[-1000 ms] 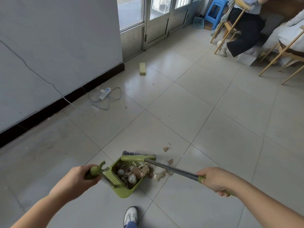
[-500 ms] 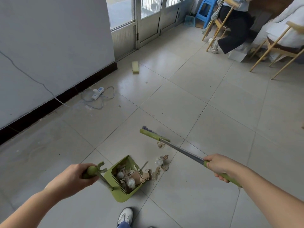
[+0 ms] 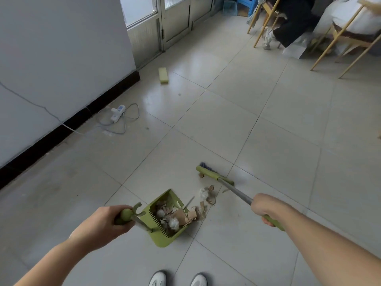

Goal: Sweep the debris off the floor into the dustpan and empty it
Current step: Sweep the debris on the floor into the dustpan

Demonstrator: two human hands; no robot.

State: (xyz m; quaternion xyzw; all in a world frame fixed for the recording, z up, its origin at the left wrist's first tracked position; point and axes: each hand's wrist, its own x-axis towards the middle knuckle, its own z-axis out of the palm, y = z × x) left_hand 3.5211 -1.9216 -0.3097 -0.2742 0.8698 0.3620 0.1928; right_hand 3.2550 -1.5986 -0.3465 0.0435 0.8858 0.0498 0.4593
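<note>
Debris [image 3: 206, 195]: torn cardboard scraps and crumpled whitish wads. Part lies inside the dustpan; the rest lies on the floor [image 3: 268, 131] just outside its open mouth, between dustpan and broom head. One small brown scrap sits just beside the far end of the broom head.
Dustpan [image 3: 164, 241]: green, with comb teeth along the near rim. It rests on a tile just ahead of the person's feet, mouth facing the broom.
Broom [image 3: 212, 174]: green head with dark bristles, down at floor level beyond the loose debris. A grey metal shaft runs back to a green grip.
Left hand [image 3: 107, 223]: fingers curled tight round the green knob at the top of the dustpan handle.
Right hand [image 3: 266, 205]: fingers wrapped round the broom shaft where metal meets green grip, which shows below the fist.
Shoes [image 3: 157, 279]: two white toes at the bottom edge.
Power strip [image 3: 118, 112]: white, on the floor with looped cable, near the black skirting of the grey wall [image 3: 51, 48].
Block [image 3: 163, 75]: yellow-green, flat on the floor near the doors.
Far right: wooden chairs [image 3: 338, 36] and a seated person [image 3: 292, 23], well apart from the work area.
</note>
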